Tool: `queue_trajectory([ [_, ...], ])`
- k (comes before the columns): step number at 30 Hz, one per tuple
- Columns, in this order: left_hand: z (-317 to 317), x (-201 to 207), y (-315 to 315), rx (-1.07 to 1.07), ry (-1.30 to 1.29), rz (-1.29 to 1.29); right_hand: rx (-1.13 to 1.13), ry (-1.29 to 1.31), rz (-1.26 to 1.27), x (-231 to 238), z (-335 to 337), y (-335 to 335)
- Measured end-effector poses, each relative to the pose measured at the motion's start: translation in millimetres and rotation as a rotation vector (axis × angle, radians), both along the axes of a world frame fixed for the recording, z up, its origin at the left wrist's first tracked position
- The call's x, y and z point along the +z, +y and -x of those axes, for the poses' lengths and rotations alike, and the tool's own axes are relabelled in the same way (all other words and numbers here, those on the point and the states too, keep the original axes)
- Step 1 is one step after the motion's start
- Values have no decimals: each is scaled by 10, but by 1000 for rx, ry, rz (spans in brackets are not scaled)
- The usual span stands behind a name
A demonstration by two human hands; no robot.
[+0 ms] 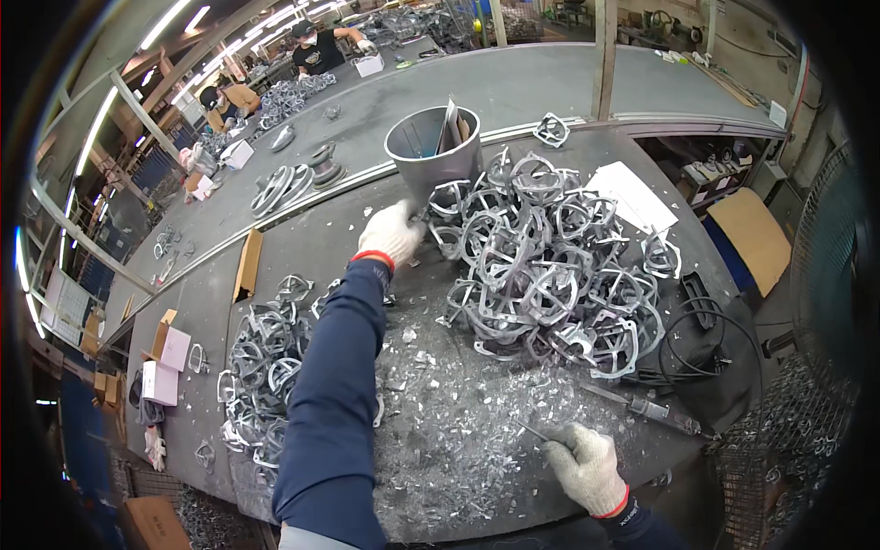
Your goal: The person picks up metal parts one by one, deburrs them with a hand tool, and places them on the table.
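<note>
My left hand [392, 235], in a white knit glove with a red cuff, reaches far forward to the left edge of a large heap of grey cast-metal frames [541, 257]. Its fingers are smeared by motion, so whether they grip a frame is unclear. Close to the front edge of the table, my right hand [587, 469], gloved alike, is closed around a thin dark rod-like tool [529, 429]. The tool's tip points up and left over scattered metal chips [449, 440]. A second pile of similar frames [261, 376] lies left of my left forearm.
Behind the heap stands a grey bin [426, 137] with flat pieces inside. White paper [632, 197] lies at the heap's right. A hand tool [655, 412] and a black cable [742, 321] are nearer. Small boxes [165, 371] sit at left. Two people work at the far left.
</note>
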State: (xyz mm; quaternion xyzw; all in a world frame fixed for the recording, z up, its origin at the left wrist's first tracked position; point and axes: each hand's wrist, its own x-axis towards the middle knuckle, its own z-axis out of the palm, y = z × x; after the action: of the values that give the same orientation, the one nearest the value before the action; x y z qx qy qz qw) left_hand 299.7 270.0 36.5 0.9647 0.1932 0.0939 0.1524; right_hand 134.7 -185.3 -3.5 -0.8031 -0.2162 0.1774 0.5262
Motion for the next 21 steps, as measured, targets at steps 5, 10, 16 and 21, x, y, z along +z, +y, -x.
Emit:
queue_trajectory([
  [5,-115,-82,110,112,-31,-156,14,-71,-74,135,-28,62],
  [10,506,223,-151,136,-522,927,54,-123,-160,223,-2,8],
  [16,1748,310,-1485,244,-786,1810,8,-401,-315,651,53,191],
  [21,2331,263,-2265,350,-924,1965,5,-518,-208,832,300,99],
])
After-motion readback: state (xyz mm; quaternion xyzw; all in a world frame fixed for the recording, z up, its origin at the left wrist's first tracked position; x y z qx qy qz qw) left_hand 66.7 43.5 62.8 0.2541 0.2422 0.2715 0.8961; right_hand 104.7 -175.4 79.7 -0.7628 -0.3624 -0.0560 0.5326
